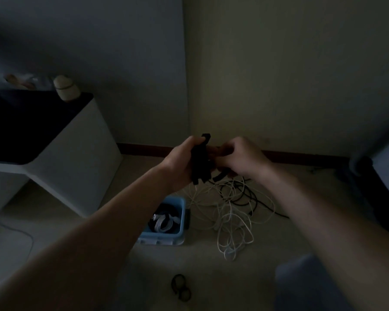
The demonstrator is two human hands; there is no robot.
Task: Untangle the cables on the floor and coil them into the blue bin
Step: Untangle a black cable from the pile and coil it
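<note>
gripping black cable, seemingly coiled, left hand and right hand mask it.

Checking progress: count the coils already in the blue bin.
2 in the blue bin: white coil in the middle, black coil farther back; more may hide beneath.
</note>
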